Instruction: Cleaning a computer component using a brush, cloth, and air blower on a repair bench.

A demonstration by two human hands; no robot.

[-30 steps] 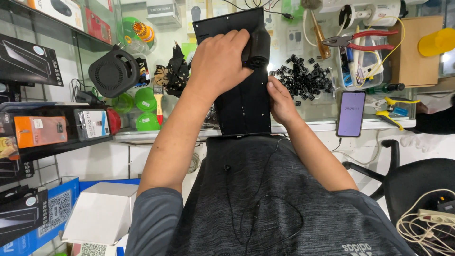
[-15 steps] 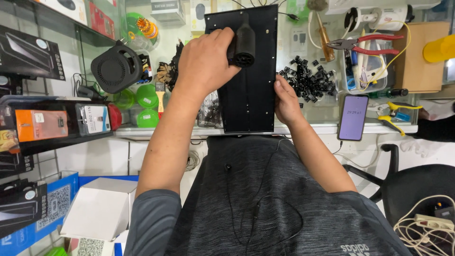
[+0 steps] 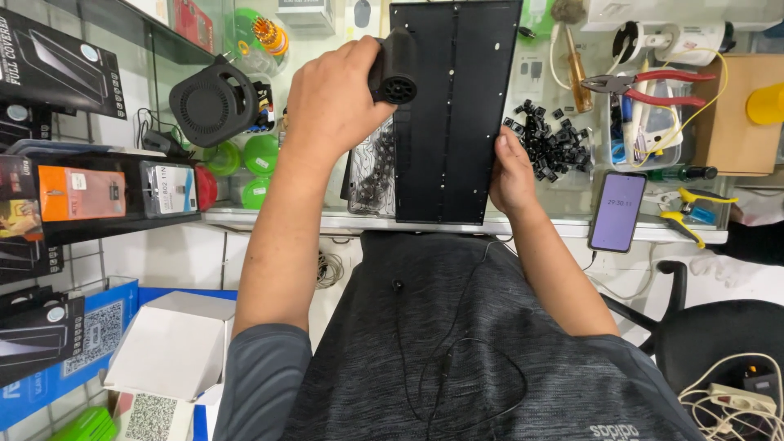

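A long black keyboard frame (image 3: 453, 106) without keycaps lies lengthwise on the glass counter (image 3: 278, 216). My left hand (image 3: 335, 94) grips a small black handheld blower (image 3: 398, 67), its round end over the frame's left upper part. At the frame's right edge my right hand (image 3: 513, 175) holds the frame, thumb on top. A pile of loose black keycaps (image 3: 551, 139) lies just right of the frame. A clear sheet with dark rubber domes (image 3: 371, 171) sits under my left forearm, beside the frame.
A phone with a lit purple screen (image 3: 618, 211) lies at the counter's front right. Red-handled pliers (image 3: 645, 86), a cardboard box (image 3: 739, 114), a round black fan (image 3: 211, 104) and green containers (image 3: 261, 155) crowd the counter. Shelves of boxed goods stand left; a black chair (image 3: 719, 335) sits right.
My left hand has carried the blower slightly down and left along the frame. The right hand keeps its hold on the frame's right edge.
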